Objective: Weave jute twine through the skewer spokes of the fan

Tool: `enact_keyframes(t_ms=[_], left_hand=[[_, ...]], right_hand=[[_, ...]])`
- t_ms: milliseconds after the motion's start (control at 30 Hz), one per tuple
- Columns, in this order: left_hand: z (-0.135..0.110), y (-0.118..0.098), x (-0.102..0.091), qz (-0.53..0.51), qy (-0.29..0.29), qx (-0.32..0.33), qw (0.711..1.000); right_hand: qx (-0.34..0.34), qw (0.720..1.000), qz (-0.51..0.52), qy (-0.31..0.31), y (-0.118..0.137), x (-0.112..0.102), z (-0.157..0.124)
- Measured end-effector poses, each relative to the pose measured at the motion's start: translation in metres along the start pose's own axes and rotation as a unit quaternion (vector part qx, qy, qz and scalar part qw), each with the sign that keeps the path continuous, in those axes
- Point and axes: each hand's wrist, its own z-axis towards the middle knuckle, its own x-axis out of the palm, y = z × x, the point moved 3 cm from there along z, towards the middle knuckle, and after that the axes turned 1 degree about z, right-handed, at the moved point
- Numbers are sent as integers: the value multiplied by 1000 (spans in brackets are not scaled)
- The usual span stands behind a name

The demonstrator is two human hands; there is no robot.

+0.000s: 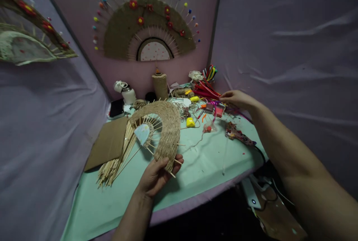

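My left hand (156, 174) is closed on the near end of a jute-wound fan-shaped arch (165, 129) of wooden sticks, holding it above the mint-green table (207, 166). A pale blue half-disc (142, 132) sits at the arch's centre. My right hand (236, 98) reaches out to the pile of craft bits at the far right, fingers pinched by pink and red pipe cleaners (205, 91); what it holds is hidden.
A bundle of loose sticks (114, 166) and a cardboard sheet (107, 142) lie left. A twine spool (160, 84), white bottle (128, 92), phone (116, 108) and yellow clay lumps (190, 122) stand behind. Finished fans hang on the pink back wall (148, 28) and the left wall.
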Motion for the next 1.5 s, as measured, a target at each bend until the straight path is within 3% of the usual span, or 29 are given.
enact_keyframes(t_ms=[67,167,267,333,400,500,567,633,733,833,933,1000,1067,1167,1267,1333,1500], left_hand=[[0,0,0,2,-2,1,1000],[-1,1,-1,3,0,-3,1000],[-1,1,0,4,17,-4,1000],[0,1,1,0,27,-4,1000],[0,1,2,-7,36,-7,999],[0,2,3,-14,53,-10,998],[1,3,4,-17,57,-7,998],[1,3,4,-18,56,-2,998],[2,3,4,-12,54,2,998],[2,4,4,-14,52,2,999],[2,5,4,-19,54,4,998],[2,5,5,-23,58,5,998],[2,5,6,-28,60,6,998],[1,4,7,-31,69,11,997],[1,4,7,-24,80,10,996],[1,4,5,-17,76,10,997],[3,6,4,-9,61,-3,998]], right_hand=[[10,997,27,-73,8,-19,22],[4,967,62,-246,31,-44,46],[-35,957,58,-282,57,-41,57],[-63,968,51,-238,68,-17,53],[-83,984,43,-153,71,20,35],[-163,981,44,100,69,91,-19],[-182,949,67,250,61,132,-64],[-192,899,154,362,52,162,-104],[-171,839,260,446,37,190,-139],[-147,806,313,481,24,208,-150],[-121,795,320,501,17,217,-152],[-108,805,304,497,16,218,-151],[-104,835,268,470,15,216,-148],[-106,881,221,405,16,207,-139],[-98,908,240,330,15,195,-133],[-74,909,276,303,14,189,-133],[15,877,388,284,13,179,-139]])
